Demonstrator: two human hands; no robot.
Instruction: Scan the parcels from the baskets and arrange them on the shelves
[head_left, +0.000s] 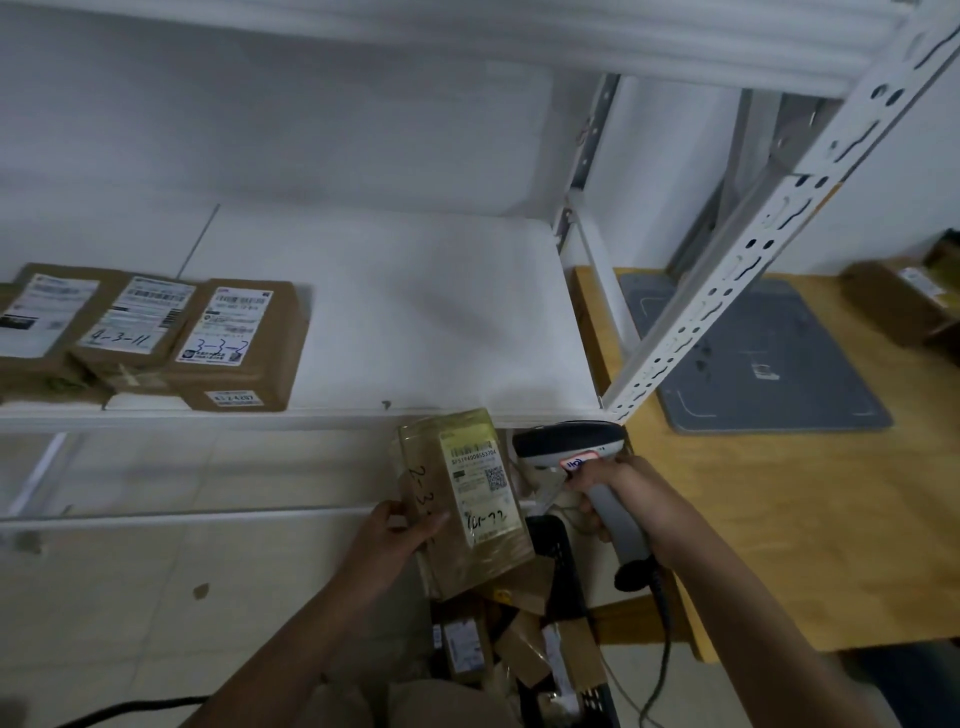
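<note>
- The parcel (467, 499) is up in the air in front of the shelf (415, 322) edge, above the basket (561, 551). The left hand (400, 538) grips it by its left edge only, thumb across the front and the other fingers (434, 522) curled behind. With such a one-sided hold it could tip and fall back among the parcels below.
- The right hand (618, 488) has its fingers (587, 506) wrapped round the handle of the scanner (571, 447). The scanner's head sits just beside the parcel's upper right corner, not facing the label (480, 478). From that angle I'd expect the beam to miss the barcode.
- The parcel is wrapped in shiny tape, and glare off it might spoil the read.
- The scanner head is close under the white upright (753, 270) and the shelf lip, so a quick lift could knock it.
- The cable (660, 649) hangs down past the basket rim and the wooden surface (779, 519). A reach towards the shelf could snag it.
- The three parcels (228, 343) on the shelf carry handwritten codes. This one's code is partly hidden by the thumb, so it could easily land in the wrong spot.
</note>
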